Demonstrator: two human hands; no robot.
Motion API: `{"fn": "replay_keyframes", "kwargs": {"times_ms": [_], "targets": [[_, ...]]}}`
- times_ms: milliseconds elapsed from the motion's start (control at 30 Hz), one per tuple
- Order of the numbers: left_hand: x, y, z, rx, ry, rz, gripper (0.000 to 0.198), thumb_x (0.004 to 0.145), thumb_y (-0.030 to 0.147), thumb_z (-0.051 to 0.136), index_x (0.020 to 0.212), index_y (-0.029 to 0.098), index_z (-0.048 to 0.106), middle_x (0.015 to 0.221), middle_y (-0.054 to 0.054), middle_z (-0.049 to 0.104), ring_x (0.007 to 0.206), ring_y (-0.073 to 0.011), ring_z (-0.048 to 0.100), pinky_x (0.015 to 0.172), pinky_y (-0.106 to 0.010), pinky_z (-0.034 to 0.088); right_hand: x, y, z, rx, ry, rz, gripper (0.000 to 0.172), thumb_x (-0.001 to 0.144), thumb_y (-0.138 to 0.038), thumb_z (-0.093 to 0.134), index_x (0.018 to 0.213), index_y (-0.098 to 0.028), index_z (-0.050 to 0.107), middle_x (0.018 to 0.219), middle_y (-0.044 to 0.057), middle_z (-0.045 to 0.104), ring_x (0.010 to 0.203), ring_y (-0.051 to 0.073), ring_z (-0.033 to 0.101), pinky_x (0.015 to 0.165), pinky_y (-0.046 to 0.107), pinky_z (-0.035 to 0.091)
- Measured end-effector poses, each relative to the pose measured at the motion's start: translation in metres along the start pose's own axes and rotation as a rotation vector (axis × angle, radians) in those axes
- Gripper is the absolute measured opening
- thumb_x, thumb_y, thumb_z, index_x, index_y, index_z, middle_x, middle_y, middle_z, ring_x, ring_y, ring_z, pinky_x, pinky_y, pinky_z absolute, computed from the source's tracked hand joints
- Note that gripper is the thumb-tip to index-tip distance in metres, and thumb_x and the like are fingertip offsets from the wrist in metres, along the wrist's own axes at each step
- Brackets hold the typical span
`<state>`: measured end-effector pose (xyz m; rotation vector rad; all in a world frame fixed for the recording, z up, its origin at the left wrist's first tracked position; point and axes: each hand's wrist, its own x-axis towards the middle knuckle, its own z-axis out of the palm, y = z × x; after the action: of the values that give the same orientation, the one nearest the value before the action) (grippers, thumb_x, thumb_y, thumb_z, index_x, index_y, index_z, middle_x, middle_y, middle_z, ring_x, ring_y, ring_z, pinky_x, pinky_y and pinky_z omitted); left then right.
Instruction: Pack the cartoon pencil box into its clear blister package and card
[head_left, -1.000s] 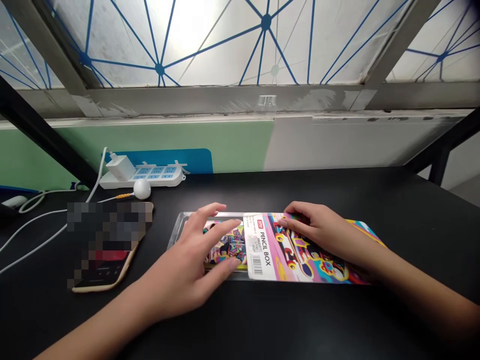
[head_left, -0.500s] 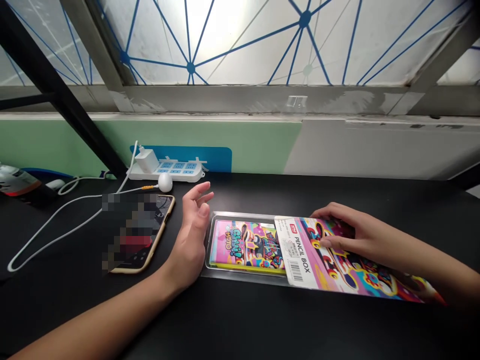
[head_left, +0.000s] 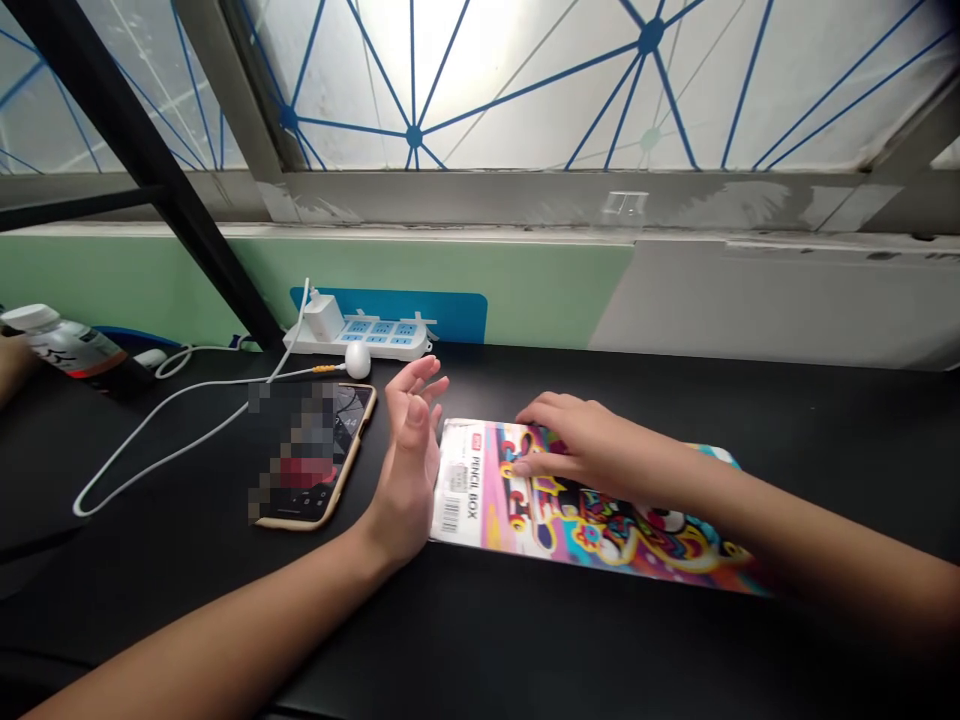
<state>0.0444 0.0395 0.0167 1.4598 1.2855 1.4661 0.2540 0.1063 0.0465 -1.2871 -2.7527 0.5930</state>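
Observation:
A printed cardboard sleeve (head_left: 559,500) marked PENCIL BOX lies flat on the black table. It covers the clear tray and the colourful pencil box, which are now hidden. My right hand (head_left: 574,437) lies over the sleeve's middle, thumb on its top face and fingers at the far edge, holding it. Against the sleeve's left end stands my left hand (head_left: 411,460), upright with its palm side to that end. Its fingers are apart and slightly curled, with nothing in them.
Left of my left hand lies a phone (head_left: 349,430) in a tan case. Behind it are a white power strip (head_left: 382,340), a plugged-in adapter (head_left: 322,316) and a looping white cable (head_left: 112,470). A bottle (head_left: 71,345) leans at far left, with part of a person's hand or arm beside it.
The sleeve has slid left with my right hand, covering the tray and pencil box up to my left hand. My left hand stays at that end. The view has shifted slightly left.

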Motion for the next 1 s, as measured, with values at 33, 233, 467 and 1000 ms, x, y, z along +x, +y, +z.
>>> {"fn": "replay_keyframes", "kwargs": {"times_ms": [33, 233, 467, 1000], "targets": [[0.000, 0.001, 0.000, -0.061, 0.017, -0.021, 0.051, 0.103, 0.054, 0.008, 0.142, 0.029, 0.029, 0.159, -0.010, 0.033, 0.147, -0.0233, 0.038, 0.119, -0.047, 0.035, 0.008, -0.009, 0.001, -0.024, -0.010, -0.027, 0.055, 0.092, -0.069, 0.055, 0.117, -0.022, 0.067, 0.119, 0.012, 0.067, 0.102, 0.032, 0.065, 0.088, 0.046, 0.049], [0.003, -0.003, -0.002, -0.260, 0.153, -0.279, 0.039, 0.096, 0.029, 0.051, 0.134, 0.031, 0.044, 0.150, -0.007, 0.046, 0.145, -0.0242, 0.039, 0.120, -0.046, 0.030, 0.002, -0.007, 0.003, -0.132, 0.182, -0.114, 0.056, 0.094, -0.067, 0.051, 0.125, -0.022, 0.064, 0.125, 0.014, 0.067, 0.110, 0.034, 0.065, 0.100, 0.055, 0.044], [0.011, -0.002, -0.003, -0.416, 0.087, -0.553, 0.069, 0.078, -0.002, 0.051, 0.136, 0.034, 0.043, 0.131, -0.010, 0.060, 0.121, -0.0245, 0.063, 0.083, -0.035, 0.058, -0.074, 0.082, 0.004, 0.093, 0.275, 0.152, 0.045, 0.092, -0.062, 0.055, 0.122, -0.031, 0.066, 0.115, 0.010, 0.075, 0.093, 0.033, 0.073, 0.070, 0.042, 0.061], [0.011, -0.004, 0.002, -0.430, 0.170, -0.651, 0.032, 0.096, 0.015, 0.058, 0.126, 0.023, 0.050, 0.123, -0.011, 0.067, 0.078, -0.0158, 0.073, 0.064, -0.027, 0.060, -0.085, 0.080, 0.011, 0.086, 0.289, 0.171, 0.037, 0.091, -0.062, 0.058, 0.097, -0.025, 0.063, 0.085, 0.005, 0.067, 0.064, 0.021, 0.062, 0.055, 0.035, 0.052]]}}
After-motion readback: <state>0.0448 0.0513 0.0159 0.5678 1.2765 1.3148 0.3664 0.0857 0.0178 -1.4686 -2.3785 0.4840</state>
